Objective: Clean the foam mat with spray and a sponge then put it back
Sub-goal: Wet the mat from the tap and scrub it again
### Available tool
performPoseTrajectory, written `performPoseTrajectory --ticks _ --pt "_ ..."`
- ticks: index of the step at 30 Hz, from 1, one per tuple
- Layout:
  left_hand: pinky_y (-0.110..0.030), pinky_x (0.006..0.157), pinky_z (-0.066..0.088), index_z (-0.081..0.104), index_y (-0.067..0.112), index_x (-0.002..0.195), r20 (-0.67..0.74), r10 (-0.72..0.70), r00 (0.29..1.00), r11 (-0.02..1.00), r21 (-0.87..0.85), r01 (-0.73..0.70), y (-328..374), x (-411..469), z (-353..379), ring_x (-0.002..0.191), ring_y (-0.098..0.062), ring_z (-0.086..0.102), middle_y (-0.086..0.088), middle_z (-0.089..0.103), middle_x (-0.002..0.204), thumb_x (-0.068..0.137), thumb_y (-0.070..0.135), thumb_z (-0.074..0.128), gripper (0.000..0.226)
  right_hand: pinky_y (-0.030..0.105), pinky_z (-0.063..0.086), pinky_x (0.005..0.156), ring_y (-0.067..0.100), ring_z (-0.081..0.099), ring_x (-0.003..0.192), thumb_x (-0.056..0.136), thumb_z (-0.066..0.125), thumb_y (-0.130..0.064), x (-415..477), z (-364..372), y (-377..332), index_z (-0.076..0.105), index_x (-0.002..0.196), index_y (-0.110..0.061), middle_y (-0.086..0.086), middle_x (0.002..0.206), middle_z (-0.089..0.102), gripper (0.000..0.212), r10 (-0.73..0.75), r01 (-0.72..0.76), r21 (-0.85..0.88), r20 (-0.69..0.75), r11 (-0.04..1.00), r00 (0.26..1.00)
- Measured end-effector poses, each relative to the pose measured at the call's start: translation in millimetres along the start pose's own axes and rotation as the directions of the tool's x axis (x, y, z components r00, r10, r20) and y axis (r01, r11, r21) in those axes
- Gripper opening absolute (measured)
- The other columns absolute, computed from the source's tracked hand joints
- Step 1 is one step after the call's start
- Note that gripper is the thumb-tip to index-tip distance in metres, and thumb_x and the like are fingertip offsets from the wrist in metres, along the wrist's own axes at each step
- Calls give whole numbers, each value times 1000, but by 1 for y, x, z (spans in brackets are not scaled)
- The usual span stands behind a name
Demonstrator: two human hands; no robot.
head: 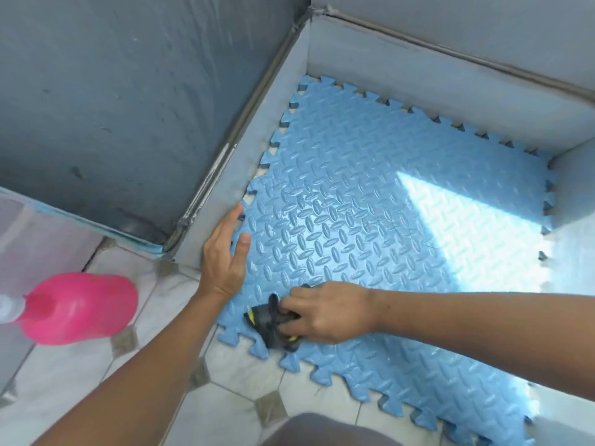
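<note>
A blue foam mat (370, 220) with jigsaw edges and a raised tread pattern lies on the floor in a corner; its surface looks wet and shiny. My left hand (225, 252) rests flat on the mat's left edge, fingers straight, beside the grey wall base. My right hand (322, 312) grips a dark grey sponge (269, 320) with yellow showing, pressed onto the mat's near left corner. A pink spray bottle (80, 309) with a white top stands on the tiles at the left, apart from both hands.
Grey walls (128, 91) and a low grey ledge (450, 75) enclose the mat at the back and left. White floor tiles (231, 381) with small grey diamonds lie in front. Sunlight falls on the mat's right side. My knee (322, 429) shows at the bottom.
</note>
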State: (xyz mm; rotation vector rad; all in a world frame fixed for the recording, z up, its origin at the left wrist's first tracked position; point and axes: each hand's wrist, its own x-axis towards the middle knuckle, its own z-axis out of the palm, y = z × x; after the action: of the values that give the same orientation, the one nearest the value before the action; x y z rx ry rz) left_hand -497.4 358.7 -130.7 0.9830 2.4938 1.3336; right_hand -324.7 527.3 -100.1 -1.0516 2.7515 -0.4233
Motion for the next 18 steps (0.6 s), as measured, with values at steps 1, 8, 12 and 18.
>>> performPoseTrajectory --ticks 1,8,12,18 --pt "-12 114 32 49 -4 147 -1 -4 1000 1000 -2 4 1 0 0 130 -12 52 -16 59 144 103 65 23 86 31 46 54 20 51 98 97 59 -32 -8 -3 10 62 126 -25 5 116 54 30 2 -2 -17 -2 1000 1000" --pt "-20 115 37 47 -2 149 12 -25 1000 999 -32 25 0 -3 0 133 -21 55 -15 59 145 101 69 23 89 43 51 84 39 53 108 99 53 -37 -16 -39 160 65 125 -19 18 117 52 34 787 -790 208 -399 577 470" --pt "-40 119 39 40 1 152 43 -57 997 990 -127 62 -2 -3 -1 139 -22 53 -14 55 149 99 73 25 91 45 49 84 40 52 103 92 55 -26 38 -34 165 70 113 -13 20 118 54 29 888 -861 348 -403 371 220" --pt "-29 122 31 38 10 154 77 -253 964 823 -506 256 18 13 -9 146 -11 44 -8 48 156 89 85 24 100 41 47 76 30 50 87 89 58 -25 66 -2 38 68 113 -16 11 105 54 27 546 -494 235 -298 837 783"
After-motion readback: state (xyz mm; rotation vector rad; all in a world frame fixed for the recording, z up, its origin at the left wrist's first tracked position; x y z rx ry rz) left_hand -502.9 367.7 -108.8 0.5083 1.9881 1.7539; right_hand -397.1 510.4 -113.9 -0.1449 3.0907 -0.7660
